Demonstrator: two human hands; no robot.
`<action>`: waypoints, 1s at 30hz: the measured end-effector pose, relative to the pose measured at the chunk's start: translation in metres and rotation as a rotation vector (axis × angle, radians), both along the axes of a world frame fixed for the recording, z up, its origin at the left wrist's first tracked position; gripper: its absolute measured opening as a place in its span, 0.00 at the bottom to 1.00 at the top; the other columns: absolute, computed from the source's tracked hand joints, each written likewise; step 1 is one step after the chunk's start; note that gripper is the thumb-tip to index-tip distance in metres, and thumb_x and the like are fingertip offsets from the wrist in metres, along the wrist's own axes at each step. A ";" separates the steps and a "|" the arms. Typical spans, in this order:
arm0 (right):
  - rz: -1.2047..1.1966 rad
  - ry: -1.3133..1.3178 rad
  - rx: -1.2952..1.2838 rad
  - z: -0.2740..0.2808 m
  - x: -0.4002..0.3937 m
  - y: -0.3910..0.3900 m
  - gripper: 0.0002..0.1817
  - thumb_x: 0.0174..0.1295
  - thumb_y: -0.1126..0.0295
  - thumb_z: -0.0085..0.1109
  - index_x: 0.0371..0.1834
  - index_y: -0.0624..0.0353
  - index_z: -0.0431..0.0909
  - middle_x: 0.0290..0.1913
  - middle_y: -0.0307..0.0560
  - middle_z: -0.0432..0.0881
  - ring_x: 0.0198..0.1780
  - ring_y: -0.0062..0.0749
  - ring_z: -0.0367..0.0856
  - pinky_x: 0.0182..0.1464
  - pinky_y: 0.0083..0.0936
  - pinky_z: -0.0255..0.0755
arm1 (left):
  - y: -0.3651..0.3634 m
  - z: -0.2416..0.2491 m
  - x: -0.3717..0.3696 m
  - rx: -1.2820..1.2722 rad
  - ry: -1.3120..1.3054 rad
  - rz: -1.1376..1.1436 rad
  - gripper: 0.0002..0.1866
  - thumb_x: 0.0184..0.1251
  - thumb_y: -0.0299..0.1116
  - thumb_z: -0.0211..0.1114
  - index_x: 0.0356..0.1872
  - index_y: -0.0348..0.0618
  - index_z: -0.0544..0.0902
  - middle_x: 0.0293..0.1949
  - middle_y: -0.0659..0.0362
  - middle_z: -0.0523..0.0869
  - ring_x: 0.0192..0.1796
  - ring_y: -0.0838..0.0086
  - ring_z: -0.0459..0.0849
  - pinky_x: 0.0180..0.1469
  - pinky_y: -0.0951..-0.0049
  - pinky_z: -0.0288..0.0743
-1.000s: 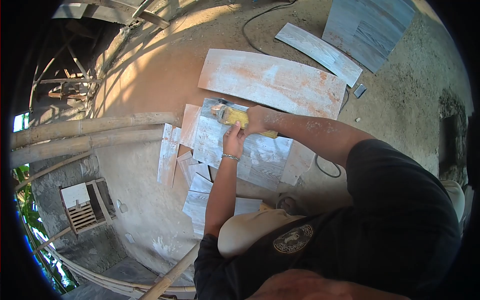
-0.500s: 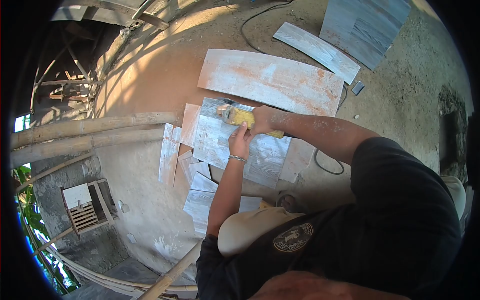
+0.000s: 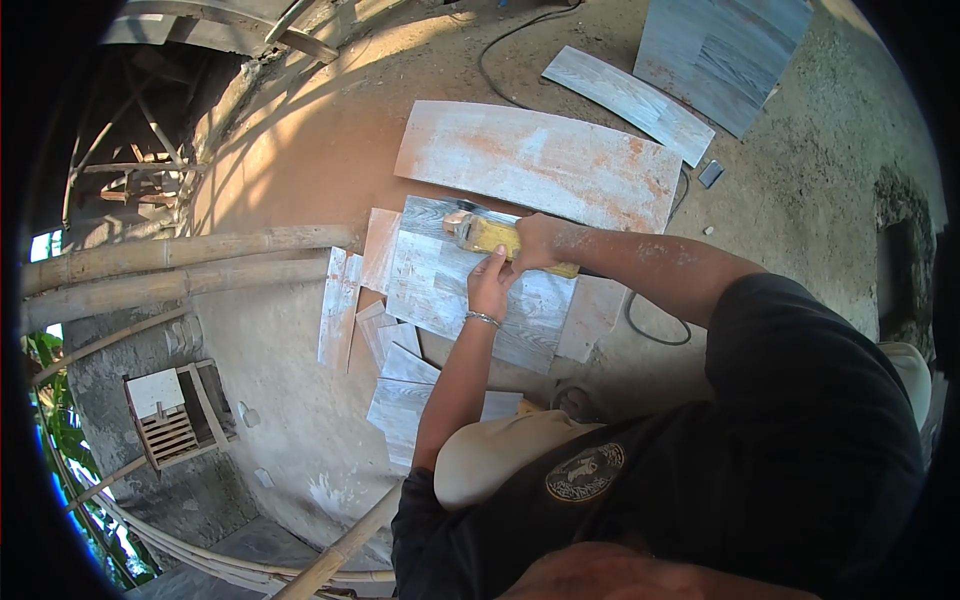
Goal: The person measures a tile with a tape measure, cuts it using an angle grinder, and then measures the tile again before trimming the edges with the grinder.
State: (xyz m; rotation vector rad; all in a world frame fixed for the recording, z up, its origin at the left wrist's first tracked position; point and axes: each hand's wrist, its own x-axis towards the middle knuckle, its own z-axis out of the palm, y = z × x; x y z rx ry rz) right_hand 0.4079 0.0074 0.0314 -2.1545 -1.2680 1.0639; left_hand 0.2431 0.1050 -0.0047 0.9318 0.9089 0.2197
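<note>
A yellow power tool (image 3: 492,237) with a dusty metal head lies over a grey wood-patterned tile (image 3: 425,285). My right hand (image 3: 540,242) is wrapped round the back part of the tool's body. From below, my left hand (image 3: 490,284), with a bracelet at its wrist, holds the tool's near side with its fingertips. The tool's head is above the upper part of the tile, and its cutting edge cannot be made out.
A long dusty tile (image 3: 540,165) lies beyond the work. Farther off are a narrow tile (image 3: 630,103), a large tile (image 3: 725,60) and a small dark object (image 3: 711,174). Tile offcuts (image 3: 338,305) lie at the left, near bamboo poles (image 3: 190,248). A cable (image 3: 655,338) loops at the right.
Both hands and the yellow tool have moved slightly to the right along the tile. My grip looks the same.
</note>
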 end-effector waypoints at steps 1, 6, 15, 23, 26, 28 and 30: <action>0.019 0.017 -0.034 -0.001 0.000 -0.001 0.41 0.43 0.43 0.73 0.46 0.75 0.84 0.46 0.72 0.87 0.50 0.58 0.89 0.52 0.43 0.83 | -0.002 0.001 0.000 0.001 -0.003 -0.006 0.14 0.73 0.41 0.71 0.44 0.40 0.82 0.40 0.59 0.85 0.43 0.72 0.87 0.53 0.66 0.84; 0.058 0.055 -0.063 0.005 0.004 -0.012 0.46 0.42 0.40 0.75 0.50 0.77 0.81 0.48 0.73 0.86 0.52 0.59 0.88 0.55 0.44 0.81 | -0.007 -0.003 -0.001 0.007 0.008 -0.024 0.15 0.73 0.41 0.71 0.43 0.40 0.81 0.39 0.59 0.85 0.43 0.71 0.87 0.54 0.65 0.84; 0.052 0.053 -0.038 -0.005 0.003 -0.025 0.43 0.43 0.43 0.73 0.48 0.77 0.81 0.43 0.71 0.87 0.47 0.57 0.89 0.50 0.42 0.83 | -0.023 0.004 0.000 0.021 0.010 -0.067 0.17 0.74 0.44 0.70 0.47 0.38 0.82 0.40 0.57 0.85 0.44 0.70 0.87 0.53 0.67 0.82; 0.051 0.036 -0.053 -0.014 0.004 -0.037 0.47 0.42 0.39 0.76 0.47 0.79 0.81 0.44 0.71 0.87 0.47 0.55 0.90 0.50 0.42 0.83 | -0.037 0.007 0.003 0.019 0.034 -0.084 0.17 0.73 0.43 0.70 0.48 0.38 0.82 0.41 0.58 0.86 0.44 0.71 0.87 0.55 0.66 0.82; 0.055 0.042 -0.046 -0.013 0.005 -0.043 0.47 0.41 0.38 0.77 0.47 0.78 0.81 0.44 0.70 0.87 0.47 0.54 0.90 0.49 0.42 0.83 | -0.037 -0.002 0.000 0.017 0.042 -0.101 0.18 0.74 0.43 0.70 0.49 0.38 0.82 0.42 0.58 0.86 0.45 0.71 0.87 0.55 0.66 0.82; 0.053 0.028 -0.054 -0.009 0.005 -0.047 0.46 0.41 0.39 0.76 0.47 0.78 0.82 0.43 0.69 0.88 0.47 0.54 0.90 0.49 0.42 0.83 | -0.041 -0.001 0.002 0.020 0.035 -0.109 0.18 0.74 0.43 0.70 0.50 0.37 0.82 0.42 0.58 0.87 0.45 0.71 0.87 0.55 0.66 0.82; 0.052 0.016 -0.061 -0.008 0.004 -0.051 0.45 0.42 0.40 0.76 0.46 0.77 0.82 0.43 0.69 0.88 0.46 0.54 0.90 0.48 0.42 0.83 | -0.047 0.001 0.001 0.023 0.030 -0.116 0.18 0.74 0.44 0.69 0.50 0.37 0.82 0.42 0.57 0.87 0.46 0.71 0.87 0.56 0.66 0.81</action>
